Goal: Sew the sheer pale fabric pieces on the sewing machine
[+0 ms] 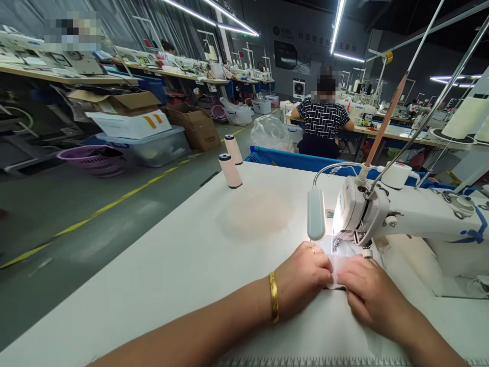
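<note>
A small piece of thin white fabric [336,264] lies flat in front of the needle of a white sewing machine [349,214]. My left hand [305,278], with a gold bangle at the wrist, has its curled fingers on the fabric's left edge. From the other side my right hand [372,288] grips the right edge, fingers bent and fingertips close to the left ones. The presser foot [335,245] stands just beyond the fingers. Beside the machine head hangs a grey lamp [316,213] on a bendable neck, lighting the fabric.
Two pale thread cones [230,171] stand at the far left of the white table [214,265]. A ruler strip [321,361] runs along the near edge. More sheer fabric [405,257] lies under the machine arm. Ahead, a person [324,117] sits beyond a blue cloth bin [290,158].
</note>
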A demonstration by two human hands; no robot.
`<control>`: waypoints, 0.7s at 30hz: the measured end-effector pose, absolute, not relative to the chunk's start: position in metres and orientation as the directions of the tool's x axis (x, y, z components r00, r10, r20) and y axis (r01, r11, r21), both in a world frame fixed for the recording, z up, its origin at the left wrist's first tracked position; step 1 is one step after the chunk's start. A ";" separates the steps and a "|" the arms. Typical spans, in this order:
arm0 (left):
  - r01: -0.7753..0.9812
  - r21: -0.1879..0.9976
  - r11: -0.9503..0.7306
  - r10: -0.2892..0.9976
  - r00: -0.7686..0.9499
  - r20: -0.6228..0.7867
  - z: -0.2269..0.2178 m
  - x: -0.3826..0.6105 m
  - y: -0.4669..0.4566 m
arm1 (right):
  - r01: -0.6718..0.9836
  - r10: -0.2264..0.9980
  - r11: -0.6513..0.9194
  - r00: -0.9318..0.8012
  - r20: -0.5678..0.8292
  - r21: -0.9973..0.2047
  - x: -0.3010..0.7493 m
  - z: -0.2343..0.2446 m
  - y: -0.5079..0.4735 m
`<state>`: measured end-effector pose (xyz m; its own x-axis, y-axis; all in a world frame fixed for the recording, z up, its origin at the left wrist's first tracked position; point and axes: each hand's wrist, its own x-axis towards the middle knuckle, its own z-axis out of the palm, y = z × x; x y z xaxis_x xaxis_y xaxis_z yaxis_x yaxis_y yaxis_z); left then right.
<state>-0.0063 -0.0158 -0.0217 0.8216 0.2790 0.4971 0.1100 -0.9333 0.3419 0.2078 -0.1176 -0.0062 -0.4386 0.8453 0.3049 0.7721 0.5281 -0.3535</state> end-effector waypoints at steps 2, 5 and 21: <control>0.117 0.284 -0.952 0.248 0.838 0.486 -0.020 -0.009 -0.021 | 0.785 0.844 0.529 -0.446 0.297 -0.324 0.207 -0.005 -0.120; 0.129 0.254 -0.958 0.241 0.844 0.479 -0.017 -0.010 -0.022 | 0.802 0.850 0.516 -0.437 0.293 -0.300 0.206 -0.005 -0.120; 0.104 0.179 -0.978 0.182 0.844 0.505 -0.029 -0.005 -0.004 | 0.845 0.851 0.482 -0.389 0.352 -0.232 0.208 -0.017 -0.111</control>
<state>-0.0050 -0.0035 -0.0292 0.8439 0.1821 0.5046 0.1041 -0.9783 0.1790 0.2081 -0.1108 -0.0171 -0.3890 0.8513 0.3522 0.8449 0.4820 -0.2318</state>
